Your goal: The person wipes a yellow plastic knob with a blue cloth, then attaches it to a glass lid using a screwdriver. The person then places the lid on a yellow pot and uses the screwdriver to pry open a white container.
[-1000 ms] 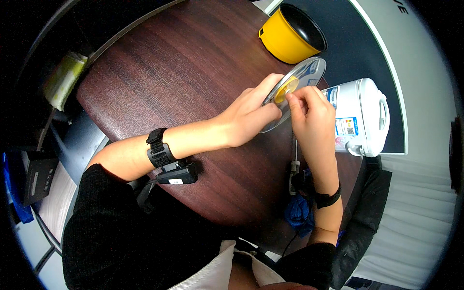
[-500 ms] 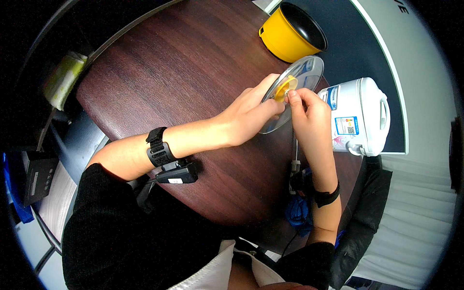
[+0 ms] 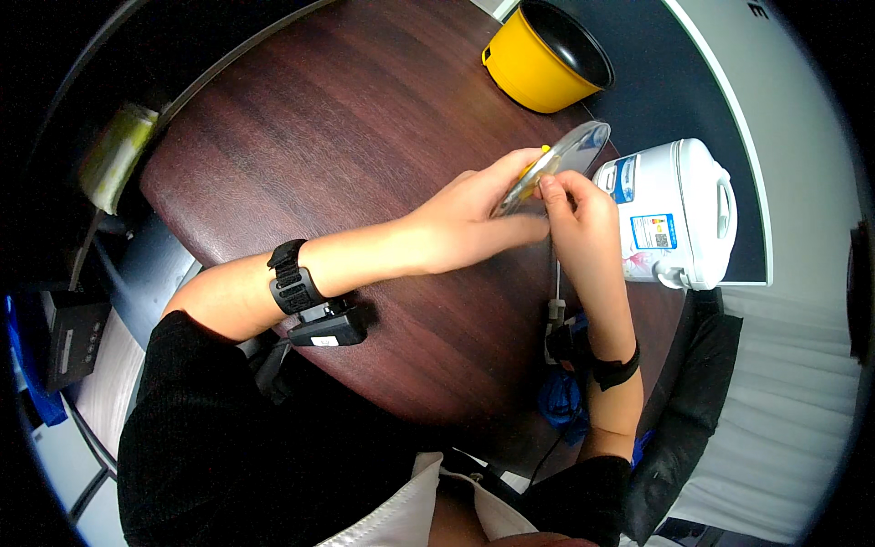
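Glass lid (image 3: 583,142): Hung tilted steeply between both hands, apparently above the dark wood-grain tabletop (image 3: 319,137), near its right edge.
Yellow knob (image 3: 535,169): Showed only in part at the lid's left-hand face, beside the left fingers.
Left hand (image 3: 469,214): Reached round to the lid's left-hand face, thumb stretched out below the glass toward the right hand and blurred. Could not tell how firmly closed, with most fingers hidden.
Right hand (image 3: 588,214): Pinched at the lid's right-hand face, thumb and forefinger together. Could not tell whether a small part lay between.
Lid work done: Had the lid raised and braced from both faces, with knob and glass close together.
Lid work left: Seemed unfinished at the middle, judging by both hands engaged there.
Yellow pot (image 3: 533,68): Stood uncovered beyond the lid, untouched.
White rice cooker (image 3: 674,219): Stood closed to the right of the right hand, untouched.
White connector (image 3: 554,314): Lay just left of the right forearm.
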`<state>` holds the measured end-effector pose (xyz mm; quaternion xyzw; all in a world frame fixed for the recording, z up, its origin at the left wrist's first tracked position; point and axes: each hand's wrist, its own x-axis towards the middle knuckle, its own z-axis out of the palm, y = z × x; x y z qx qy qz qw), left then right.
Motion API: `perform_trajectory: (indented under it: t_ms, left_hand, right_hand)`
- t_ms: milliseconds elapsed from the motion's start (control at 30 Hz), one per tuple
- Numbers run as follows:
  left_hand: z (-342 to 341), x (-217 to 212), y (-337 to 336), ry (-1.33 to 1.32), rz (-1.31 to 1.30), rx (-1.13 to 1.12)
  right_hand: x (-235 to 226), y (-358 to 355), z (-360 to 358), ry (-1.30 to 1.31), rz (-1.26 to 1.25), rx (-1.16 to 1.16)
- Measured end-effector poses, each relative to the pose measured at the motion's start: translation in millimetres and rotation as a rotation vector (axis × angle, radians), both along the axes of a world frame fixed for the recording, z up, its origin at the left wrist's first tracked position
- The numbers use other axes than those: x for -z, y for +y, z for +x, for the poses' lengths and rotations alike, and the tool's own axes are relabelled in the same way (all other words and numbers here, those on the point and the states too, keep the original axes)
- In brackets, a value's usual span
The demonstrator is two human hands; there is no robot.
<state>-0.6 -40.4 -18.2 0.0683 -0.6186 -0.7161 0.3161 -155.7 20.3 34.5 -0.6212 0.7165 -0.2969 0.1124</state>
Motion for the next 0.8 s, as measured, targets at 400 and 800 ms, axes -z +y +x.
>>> perform_trajectory:
  t_ms: [400, 800]
  left_hand:
    - [-1, 6, -1, -0.036, -0.249, -0.137]
    - [-4, 8, -1, -0.016, -0.187, -0.168]
  right_hand:
    - [6, 2, -8, -0.293, 0.174, 0.128]
    - [7, 2, -6, -0.340, 0.116, 0.123]
